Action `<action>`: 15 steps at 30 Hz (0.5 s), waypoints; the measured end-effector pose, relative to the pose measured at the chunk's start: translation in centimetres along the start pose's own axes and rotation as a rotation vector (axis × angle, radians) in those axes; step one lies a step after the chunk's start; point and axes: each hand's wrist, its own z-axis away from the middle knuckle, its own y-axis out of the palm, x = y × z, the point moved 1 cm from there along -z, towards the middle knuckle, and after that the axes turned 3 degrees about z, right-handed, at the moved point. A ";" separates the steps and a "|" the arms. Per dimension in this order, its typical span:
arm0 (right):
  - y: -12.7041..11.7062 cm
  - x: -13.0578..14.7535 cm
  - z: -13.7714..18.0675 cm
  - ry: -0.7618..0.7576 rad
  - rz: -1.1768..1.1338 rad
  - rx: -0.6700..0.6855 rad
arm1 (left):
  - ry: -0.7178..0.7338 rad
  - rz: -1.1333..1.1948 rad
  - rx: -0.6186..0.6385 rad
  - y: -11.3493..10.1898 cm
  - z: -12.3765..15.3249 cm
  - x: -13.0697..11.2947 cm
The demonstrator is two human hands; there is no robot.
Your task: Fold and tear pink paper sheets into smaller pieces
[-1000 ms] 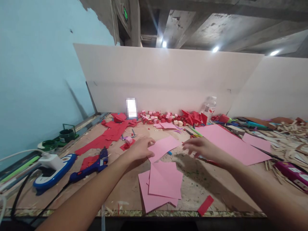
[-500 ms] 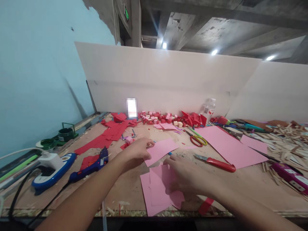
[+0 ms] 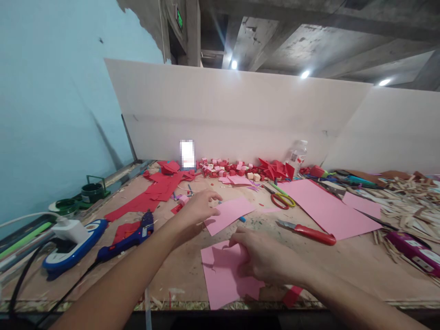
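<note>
My left hand (image 3: 202, 208) reaches over the left edge of a small pink paper piece (image 3: 233, 213), its fingers apart and nothing visibly gripped. Closer to the table's front edge, my right hand (image 3: 257, 254) is curled, thumb and fingers bent around pink paper, above a pink sheet (image 3: 220, 288). The palm and its shadow hide part of that sheet, so how the paper sits in the fingers is hard to see. A short blue piece (image 3: 242, 219) lies between the two hands.
A red-handled knife (image 3: 309, 233), scissors (image 3: 283, 200) and a large pink sheet (image 3: 330, 208) lie to the right. On the left are a blue glue gun (image 3: 127, 240), a power strip (image 3: 75, 245) and red paper (image 3: 151, 195). Small red and pink cubes (image 3: 223, 168) line the back.
The left hand's fingers have spread and lifted slightly from the small pink piece. The right hand has shifted a little, and the smaller sheet's left edge no longer shows on the lower sheet.
</note>
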 end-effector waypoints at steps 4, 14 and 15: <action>0.4 0.1 0.7 -0.154 -0.009 -0.026 | -0.003 -0.007 -0.007 -0.2 0.2 -0.7; -0.4 1.1 1.3 -0.066 -0.190 -0.042 | -0.035 0.116 0.004 -0.3 0.3 -1.0; -0.5 1.0 1.2 -0.062 -0.275 -0.060 | -0.035 0.162 0.033 -0.5 0.4 -1.3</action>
